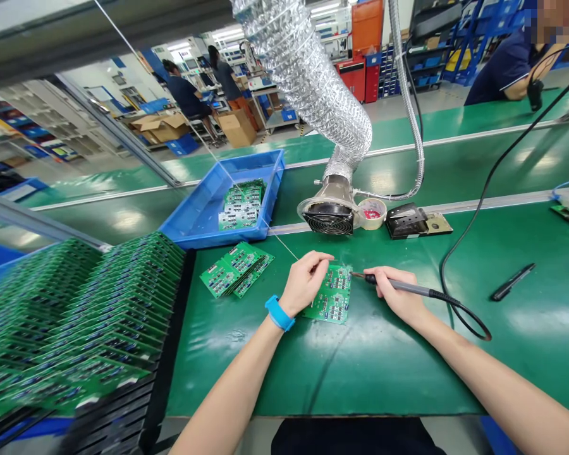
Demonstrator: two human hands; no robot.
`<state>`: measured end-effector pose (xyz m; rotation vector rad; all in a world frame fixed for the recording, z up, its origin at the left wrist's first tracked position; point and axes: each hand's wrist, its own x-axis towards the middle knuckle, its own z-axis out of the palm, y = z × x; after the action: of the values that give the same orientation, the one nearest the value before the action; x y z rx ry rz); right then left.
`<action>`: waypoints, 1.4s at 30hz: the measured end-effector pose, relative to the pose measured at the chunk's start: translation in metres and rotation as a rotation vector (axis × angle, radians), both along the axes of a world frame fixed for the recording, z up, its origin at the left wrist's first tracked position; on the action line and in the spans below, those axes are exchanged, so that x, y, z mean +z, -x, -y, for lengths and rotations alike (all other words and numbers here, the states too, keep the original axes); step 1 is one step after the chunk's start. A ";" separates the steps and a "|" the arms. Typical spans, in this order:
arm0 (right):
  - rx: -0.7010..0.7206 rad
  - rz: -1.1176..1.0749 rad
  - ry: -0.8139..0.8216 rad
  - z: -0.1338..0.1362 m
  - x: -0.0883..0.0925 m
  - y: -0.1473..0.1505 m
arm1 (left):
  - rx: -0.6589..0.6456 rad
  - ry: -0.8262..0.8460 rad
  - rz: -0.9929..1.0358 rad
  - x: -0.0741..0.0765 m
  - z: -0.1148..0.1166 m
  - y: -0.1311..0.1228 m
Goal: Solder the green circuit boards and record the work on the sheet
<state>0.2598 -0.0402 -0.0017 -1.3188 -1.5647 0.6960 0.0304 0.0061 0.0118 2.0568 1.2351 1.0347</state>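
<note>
My right hand (398, 294) is closed around a soldering iron (408, 287), whose tip meets the upper right edge of a green circuit board (334, 303) lying flat on the bench. Over the board's upper left part rests my left hand (308, 278), a blue band (279, 314) on its wrist. Its fingers pinch a thin solder wire (282, 241) that comes down from the upper left; a short end pokes out past the fingertips. To the left of that hand lies a small stack of similar boards (237, 268).
Racks of upright boards (109, 316) fill the left side. Behind the stack a blue tray (208, 189) holds more boards. A fume duct (332, 205), a round tub (372, 213) and an iron stand (417, 221) line the back. A black pen (513, 282) lies right of the iron's looping cord (459, 234).
</note>
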 end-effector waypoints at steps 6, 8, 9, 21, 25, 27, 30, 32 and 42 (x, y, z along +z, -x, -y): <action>-0.064 0.047 -0.085 0.001 -0.004 -0.003 | -0.006 0.135 0.097 -0.004 0.010 0.009; -0.063 0.061 -0.083 0.001 -0.004 -0.002 | -0.048 0.110 0.078 -0.006 0.012 0.006; -0.059 0.063 -0.074 0.000 -0.004 -0.002 | -0.063 0.106 0.070 -0.006 0.012 0.004; -0.050 0.083 -0.008 -0.001 -0.002 0.001 | -0.023 0.072 0.099 -0.008 0.010 0.003; -0.049 0.081 -0.024 0.000 -0.001 0.000 | -0.028 0.073 0.089 -0.008 0.011 0.003; -0.053 0.077 -0.035 0.000 0.000 0.001 | -0.038 0.074 0.071 -0.009 0.012 0.003; -0.049 0.063 -0.058 0.003 -0.001 0.004 | -0.067 0.056 0.040 -0.011 0.012 0.003; -0.021 0.054 -0.070 0.005 -0.001 0.007 | -0.087 0.046 0.018 -0.013 0.012 0.003; 0.081 0.084 -0.014 0.009 0.001 0.017 | -0.112 0.037 -0.031 -0.014 0.011 0.003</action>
<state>0.2424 -0.0487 -0.0004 -1.2950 -1.6959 0.6860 0.0277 -0.0050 -0.0022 2.0953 1.1316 0.9260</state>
